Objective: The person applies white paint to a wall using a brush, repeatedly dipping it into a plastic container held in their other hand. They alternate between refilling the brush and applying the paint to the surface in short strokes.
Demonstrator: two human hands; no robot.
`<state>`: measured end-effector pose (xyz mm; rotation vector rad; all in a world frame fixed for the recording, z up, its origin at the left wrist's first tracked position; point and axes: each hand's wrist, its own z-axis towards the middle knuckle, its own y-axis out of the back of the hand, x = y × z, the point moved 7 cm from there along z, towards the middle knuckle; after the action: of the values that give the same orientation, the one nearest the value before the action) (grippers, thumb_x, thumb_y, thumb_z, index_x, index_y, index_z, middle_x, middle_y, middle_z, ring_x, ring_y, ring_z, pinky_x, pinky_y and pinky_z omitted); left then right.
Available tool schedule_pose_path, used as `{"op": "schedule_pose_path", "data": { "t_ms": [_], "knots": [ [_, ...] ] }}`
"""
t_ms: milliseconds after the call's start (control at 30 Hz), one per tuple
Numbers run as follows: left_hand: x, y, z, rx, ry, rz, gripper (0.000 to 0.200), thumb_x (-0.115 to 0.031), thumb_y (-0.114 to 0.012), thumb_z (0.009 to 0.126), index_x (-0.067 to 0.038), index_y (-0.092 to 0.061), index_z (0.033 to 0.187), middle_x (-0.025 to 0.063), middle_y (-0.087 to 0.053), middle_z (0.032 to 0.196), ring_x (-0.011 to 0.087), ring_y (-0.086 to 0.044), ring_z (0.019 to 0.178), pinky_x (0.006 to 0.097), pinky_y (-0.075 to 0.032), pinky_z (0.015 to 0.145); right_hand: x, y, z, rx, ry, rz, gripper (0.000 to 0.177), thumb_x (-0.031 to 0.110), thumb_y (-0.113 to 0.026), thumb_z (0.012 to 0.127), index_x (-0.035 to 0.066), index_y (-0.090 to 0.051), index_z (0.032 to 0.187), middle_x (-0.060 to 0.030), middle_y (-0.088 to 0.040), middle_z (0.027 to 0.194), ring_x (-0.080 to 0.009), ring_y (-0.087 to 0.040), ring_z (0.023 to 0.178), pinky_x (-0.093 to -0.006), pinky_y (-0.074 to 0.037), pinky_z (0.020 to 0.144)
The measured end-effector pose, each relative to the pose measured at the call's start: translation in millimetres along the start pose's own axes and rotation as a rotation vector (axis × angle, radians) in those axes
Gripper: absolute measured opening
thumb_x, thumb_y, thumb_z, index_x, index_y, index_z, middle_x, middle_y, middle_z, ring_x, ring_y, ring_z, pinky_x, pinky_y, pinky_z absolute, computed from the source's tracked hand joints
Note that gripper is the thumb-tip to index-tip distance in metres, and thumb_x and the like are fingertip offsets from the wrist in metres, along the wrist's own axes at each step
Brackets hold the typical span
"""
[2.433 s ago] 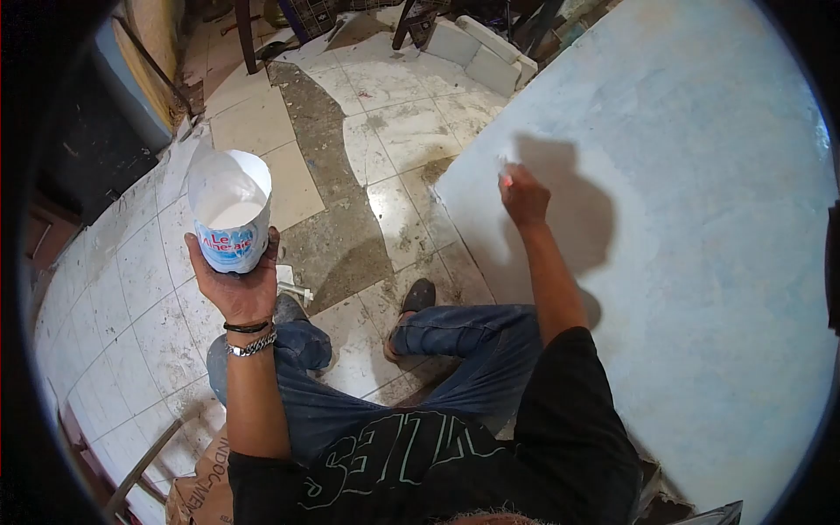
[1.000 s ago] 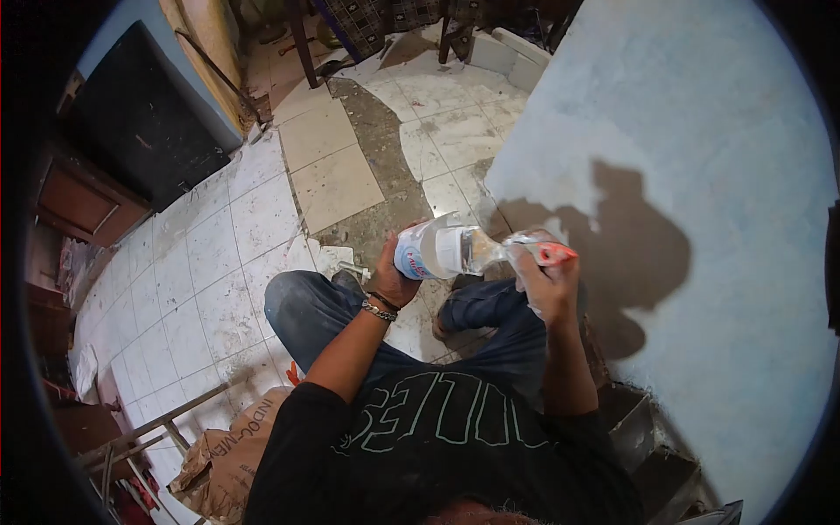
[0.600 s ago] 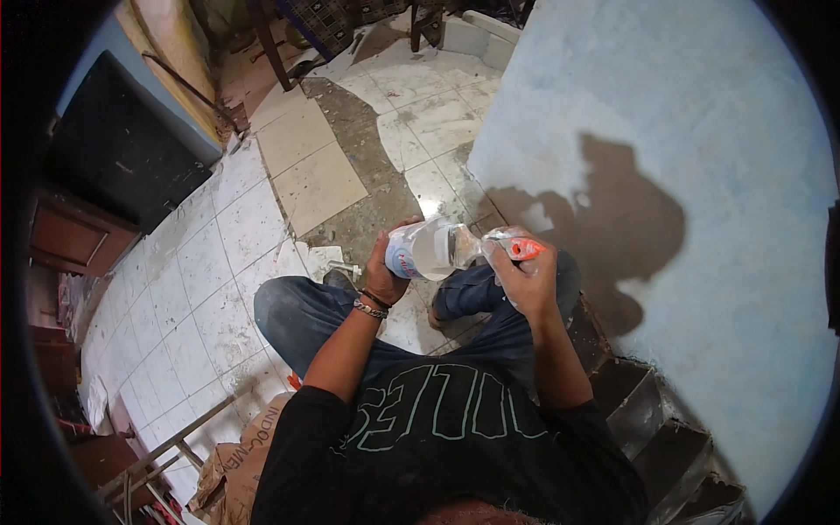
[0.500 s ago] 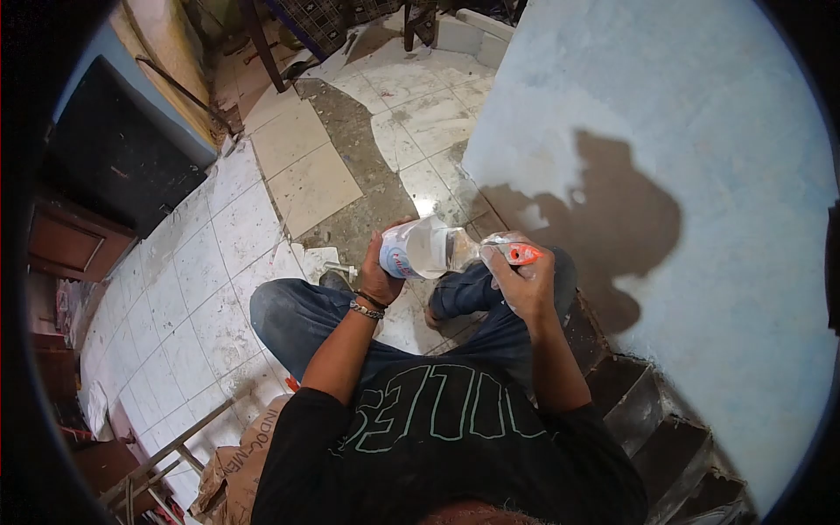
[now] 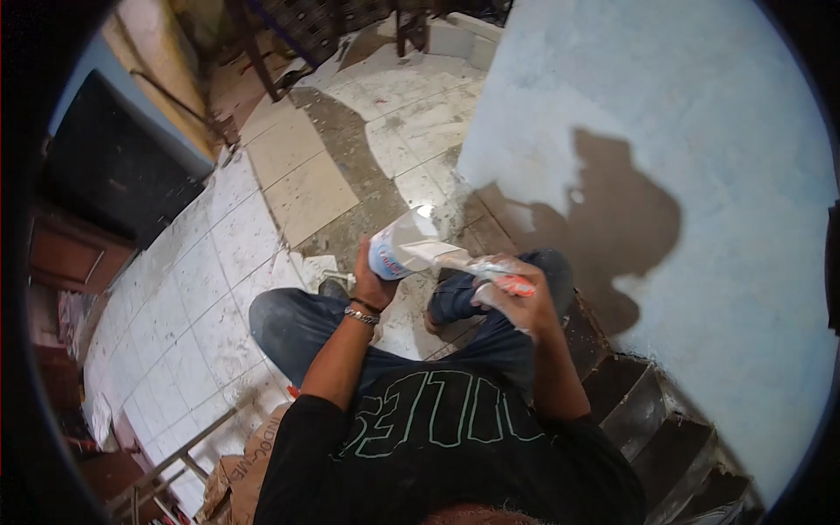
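My left hand is wrapped round a cut-open plastic container with a blue and red label, tilted with its mouth facing right. A paintbrush with an orange-red handle is gripped in my right hand, whose fingers are smeared white. Its pale, coated bristles point left and overlap the container's mouth in this view. Both hands are held out over my bent knees, the container left of the brush.
A light blue wall rises at the right, with dark steps below it. Stained white tiles cover the floor. A brown paper sack and a wooden ladder-like frame lie at lower left.
The brush has turned in my right hand, its flat pale side now showing. My right hand has dropped slightly, and the container has shifted a little to the left.
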<state>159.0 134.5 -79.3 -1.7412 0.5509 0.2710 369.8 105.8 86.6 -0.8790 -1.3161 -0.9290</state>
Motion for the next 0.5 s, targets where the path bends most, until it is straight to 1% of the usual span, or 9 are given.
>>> {"op": "schedule_pose_path", "data": {
  "t_ms": [33,133,167,267,300,367,400,467,500],
  "knots": [
    [0.9,-0.3,1.5,0.023,0.007,-0.01,0.069,-0.062,-0.035,0.09,-0.007,-0.047,0.13,0.0125,-0.055,0.126,0.0307,-0.053,0.116,0.0476,-0.039,0.099,0.7,-0.7,-0.7,-0.007,-0.04,0.013,0.032,0.007,-0.079,0.07,-0.002,-0.062,0.096,-0.01,-0.06,0.093,-0.0182,-0.058,0.087,-0.028,-0.045,0.075],
    [-1.8,-3.9,-1.3,0.0,-0.005,0.047,0.069,-0.063,-0.034,0.09,-0.01,-0.046,0.132,0.0115,-0.054,0.128,0.0312,-0.051,0.118,0.0505,-0.037,0.099,5.1,-5.5,-2.3,0.006,0.141,-0.147,0.037,0.011,-0.081,0.068,-0.002,-0.061,0.097,-0.011,-0.059,0.092,-0.0192,-0.058,0.084,-0.0295,-0.045,0.075],
    [-1.8,-6.9,-3.6,-0.011,0.012,-0.011,0.07,-0.062,-0.036,0.09,-0.007,-0.046,0.131,0.0115,-0.055,0.127,0.0301,-0.052,0.117,0.0477,-0.04,0.098,-2.0,-8.2,-4.8,0.04,0.102,-0.079,0.046,0.02,-0.082,0.068,-0.002,-0.059,0.102,-0.0119,-0.057,0.095,-0.0197,-0.056,0.084,-0.0305,-0.045,0.075],
    [-4.4,-3.8,-3.5,-0.059,-0.003,-0.016,0.07,-0.063,-0.036,0.089,-0.008,-0.047,0.131,0.0108,-0.054,0.127,0.0298,-0.051,0.117,0.0479,-0.039,0.098,17.4,-12.8,-7.1,0.158,0.19,-0.175,0.054,0.029,-0.08,0.07,-0.001,-0.057,0.108,-0.0126,-0.056,0.097,-0.0198,-0.055,0.084,-0.0309,-0.044,0.074],
    [-5.8,-2.4,-3.2,-0.062,-0.005,-0.005,0.069,-0.063,-0.036,0.089,-0.01,-0.046,0.132,0.0102,-0.053,0.128,0.0298,-0.05,0.119,0.0492,-0.038,0.099,12.4,-13.5,-6.3,0.217,0.238,-0.103,0.057,0.034,-0.076,0.075,-0.001,-0.055,0.114,-0.0113,-0.055,0.099,-0.0175,-0.055,0.084,-0.0288,-0.044,0.073],
    [-7.4,1.4,-2.4,-0.072,-0.012,0.012,0.068,-0.064,-0.036,0.088,-0.013,-0.045,0.133,0.0089,-0.052,0.131,0.03,-0.048,0.121,0.0518,-0.035,0.1,-8.5,-10.7,-14.2,0.214,-0.025,0.249,0.054,0.033,-0.072,0.08,-0.001,-0.053,0.117,-0.0087,-0.055,0.098,-0.015,-0.054,0.083,-0.0272,-0.044,0.071],
    [-6.9,0.9,-1.3,-0.053,-0.01,-0.002,0.068,-0.064,-0.036,0.088,-0.013,-0.045,0.133,0.009,-0.052,0.131,0.0302,-0.047,0.121,0.0519,-0.035,0.101,-14.8,-12.8,-17.5,0.212,-0.16,0.424,0.052,0.033,-0.07,0.083,-0.001,-0.053,0.118,-0.0074,-0.055,0.097,-0.0138,-0.054,0.082,-0.0265,-0.044,0.07],
    [-7.2,1.2,0.3,-0.022,-0.009,-0.032,0.068,-0.064,-0.037,0.088,-0.013,-0.046,0.133,0.0092,-0.051,0.131,0.0305,-0.047,0.122,0.0521,-0.034,0.101,-14.7,-12.1,-20.9,0.223,-0.316,0.258,0.046,0.03,-0.063,0.088,-0.001,-0.051,0.12,-0.0052,-0.056,0.095,-0.012,-0.053,0.079,-0.0257,-0.044,0.068],
    [-8.1,-0.9,-0.6,-0.026,-0.011,-0.032,0.068,-0.064,-0.036,0.088,-0.012,-0.046,0.132,0.0096,-0.052,0.13,0.0301,-0.049,0.12,0.0507,-0.036,0.1,-12.6,-12.1,-22.4,0.231,-0.394,0.173,0.043,0.028,-0.06,0.091,-0.001,-0.05,0.121,-0.0041,-0.056,0.094,-0.0111,-0.053,0.078,-0.0253,-0.044,0.067]
  ]
}}
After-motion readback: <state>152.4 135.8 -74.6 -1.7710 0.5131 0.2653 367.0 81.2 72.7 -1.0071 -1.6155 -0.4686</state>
